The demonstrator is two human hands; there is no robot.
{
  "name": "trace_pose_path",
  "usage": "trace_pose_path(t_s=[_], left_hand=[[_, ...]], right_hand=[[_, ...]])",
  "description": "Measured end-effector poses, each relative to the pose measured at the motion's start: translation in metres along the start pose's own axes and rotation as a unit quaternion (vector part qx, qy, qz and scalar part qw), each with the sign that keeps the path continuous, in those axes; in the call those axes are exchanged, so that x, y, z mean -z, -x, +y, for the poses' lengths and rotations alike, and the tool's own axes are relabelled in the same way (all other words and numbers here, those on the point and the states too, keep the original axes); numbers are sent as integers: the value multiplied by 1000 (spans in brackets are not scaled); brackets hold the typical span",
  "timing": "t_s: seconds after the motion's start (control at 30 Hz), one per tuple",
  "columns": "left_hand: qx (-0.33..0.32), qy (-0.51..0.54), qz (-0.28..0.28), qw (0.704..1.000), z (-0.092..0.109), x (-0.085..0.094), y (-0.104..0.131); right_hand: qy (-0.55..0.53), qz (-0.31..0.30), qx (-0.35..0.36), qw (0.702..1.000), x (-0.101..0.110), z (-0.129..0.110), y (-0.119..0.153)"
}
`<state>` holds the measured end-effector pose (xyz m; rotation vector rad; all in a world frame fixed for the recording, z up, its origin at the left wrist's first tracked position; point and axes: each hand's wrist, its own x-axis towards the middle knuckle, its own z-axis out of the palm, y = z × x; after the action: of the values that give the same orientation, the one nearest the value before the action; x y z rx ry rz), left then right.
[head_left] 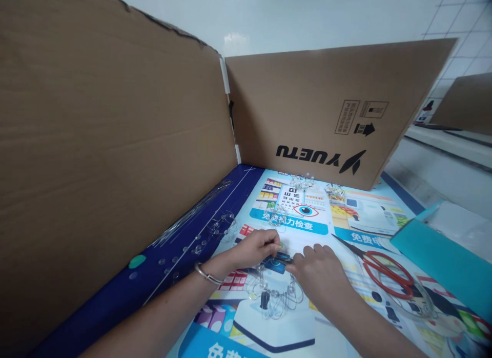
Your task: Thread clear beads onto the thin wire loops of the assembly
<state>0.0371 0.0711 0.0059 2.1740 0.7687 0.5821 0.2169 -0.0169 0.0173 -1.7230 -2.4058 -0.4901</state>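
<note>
My right hand [317, 268] is closed around a small pair of pliers [283, 258], whose dark jaws point left. Just left of the jaws, my left hand [263, 243] pinches something thin, probably wire, mostly hidden by the fingers. Below both hands lies a looped wire piece with clear beads [283, 294], spread on the printed sheet. A bracelet [208, 275] circles my left wrist. Right of my right hand rest red-handled scissors [388, 273], blades toward the upper left.
Cardboard panels [115, 117] stand at left and back [307, 101]. Straight wires [188, 219], loose clear beads [166, 263] and a green piece [137, 261] lie on the blue strip. More beaded wire pieces [303, 181] sit farther back. A teal box [442, 260] stands right.
</note>
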Motion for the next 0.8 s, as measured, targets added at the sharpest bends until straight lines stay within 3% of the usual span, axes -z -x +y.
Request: trace_pose_path(t_s=[0.6,0.8], left_hand=[[-40,-74,4,996,5,0,2],[-15,-80,-21,996,7,6,3]], right_hand=[[1,-11,19,1000,1,5,3],[-18,-12,19,1000,-2,14,7]])
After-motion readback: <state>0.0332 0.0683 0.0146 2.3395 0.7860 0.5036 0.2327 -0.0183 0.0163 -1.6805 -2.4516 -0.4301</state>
